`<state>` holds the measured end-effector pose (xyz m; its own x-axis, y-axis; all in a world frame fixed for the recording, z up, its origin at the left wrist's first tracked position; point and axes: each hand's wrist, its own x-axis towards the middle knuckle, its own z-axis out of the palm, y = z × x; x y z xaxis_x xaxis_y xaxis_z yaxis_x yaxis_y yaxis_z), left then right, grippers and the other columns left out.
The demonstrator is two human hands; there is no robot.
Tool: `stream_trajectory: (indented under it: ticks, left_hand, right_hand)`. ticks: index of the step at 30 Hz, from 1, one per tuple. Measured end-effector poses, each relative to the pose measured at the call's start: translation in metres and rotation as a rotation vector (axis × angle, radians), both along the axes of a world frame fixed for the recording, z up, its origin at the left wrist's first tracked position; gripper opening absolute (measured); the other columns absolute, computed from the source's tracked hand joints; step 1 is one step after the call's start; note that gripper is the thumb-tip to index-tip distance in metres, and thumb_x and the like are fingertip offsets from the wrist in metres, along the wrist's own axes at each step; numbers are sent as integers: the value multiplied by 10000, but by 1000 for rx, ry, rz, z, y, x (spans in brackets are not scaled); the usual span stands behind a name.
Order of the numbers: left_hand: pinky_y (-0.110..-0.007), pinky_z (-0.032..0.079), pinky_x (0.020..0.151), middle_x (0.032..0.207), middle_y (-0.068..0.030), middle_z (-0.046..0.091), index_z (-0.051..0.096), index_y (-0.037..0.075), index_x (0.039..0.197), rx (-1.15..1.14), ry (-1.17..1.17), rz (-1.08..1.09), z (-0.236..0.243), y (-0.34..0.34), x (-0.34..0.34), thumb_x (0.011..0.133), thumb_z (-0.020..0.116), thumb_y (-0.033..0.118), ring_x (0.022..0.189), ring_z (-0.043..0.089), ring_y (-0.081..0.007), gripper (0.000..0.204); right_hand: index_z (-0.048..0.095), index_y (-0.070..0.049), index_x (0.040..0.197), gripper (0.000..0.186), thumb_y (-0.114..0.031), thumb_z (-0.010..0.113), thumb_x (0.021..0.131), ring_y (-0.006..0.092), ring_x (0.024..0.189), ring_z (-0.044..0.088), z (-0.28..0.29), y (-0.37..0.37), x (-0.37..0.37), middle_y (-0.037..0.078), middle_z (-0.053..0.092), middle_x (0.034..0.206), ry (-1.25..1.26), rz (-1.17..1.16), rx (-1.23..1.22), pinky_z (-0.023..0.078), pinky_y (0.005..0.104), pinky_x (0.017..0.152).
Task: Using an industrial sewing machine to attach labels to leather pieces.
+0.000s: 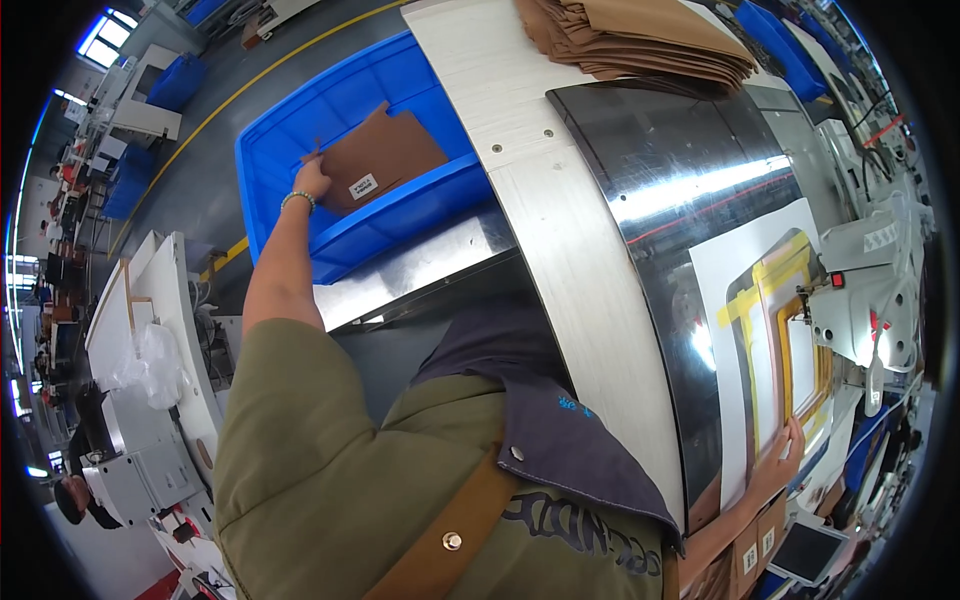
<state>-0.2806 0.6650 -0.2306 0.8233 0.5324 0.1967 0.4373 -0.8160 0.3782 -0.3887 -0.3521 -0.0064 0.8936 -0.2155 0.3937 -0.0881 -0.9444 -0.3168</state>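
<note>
My left hand (312,180) reaches into a blue plastic bin (362,232) on the left. Its fingers are closed on the edge of a brown fabric piece (400,150) with a small white label (362,187). The piece lies partly inside the bin, its lower edge near the bin's wall. Far to the right, my right hand (778,462) is at the lower edge of a sewing template (752,300), a white sheet with yellow tape and a yellow-edged frame. The fingers are stretched out against it, and I see nothing gripped in them.
The template lies on a dark glossy plate (640,130) beside a white sewing machine head (860,290). A stack of brown fabric pieces (650,35) sits at the table's far end. More labelled brown pieces (748,555) and a small screen (808,550) are at lower right.
</note>
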Motion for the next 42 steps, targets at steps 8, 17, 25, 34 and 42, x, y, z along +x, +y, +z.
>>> stream_trajectory:
  ticks: [8,17,25,34,42]
  left_hand:
    - [-504,505,1061,1250,-284,740,734,-45,1286,-370,154,-272,75,-168,24,1128,461,515,1231,672,-463,643]
    - [-577,531,733,781,-286,692,754,-12,1136,61,204,-394,137,-306,-58,1072,595,543,786,697,-492,581]
    - [-553,518,679,830,-252,754,745,-45,1013,9,118,-449,126,-315,-81,1120,562,460,743,727,-456,547]
    - [-474,504,1130,1474,-218,648,691,-84,1333,83,-437,-595,183,-337,-19,1174,457,265,1344,620,-356,449]
    - [-478,495,1124,1450,-172,668,696,-27,1318,-34,-429,-1548,249,-558,64,1036,646,55,1328,630,-363,298]
  right_hand:
    - [724,56,1258,287,-130,563,1111,307,1250,677,10,2,-3,162,731,1328,-28,-28,-26,486,393,1129]
    - [750,14,1222,255,-143,621,1067,297,1292,662,2,9,0,140,726,1356,-45,3,19,458,390,1162]
    - [787,-45,1116,171,-139,689,1012,332,1251,667,6,8,0,108,726,1372,-175,4,-31,489,430,1097]
    - [717,16,1109,169,-95,671,990,275,1029,691,104,-6,-66,94,733,1055,-347,-212,-220,550,398,920]
    - [747,-69,1317,296,-193,681,1055,240,1335,637,48,-15,-107,69,698,1448,-60,-258,57,497,363,1109]
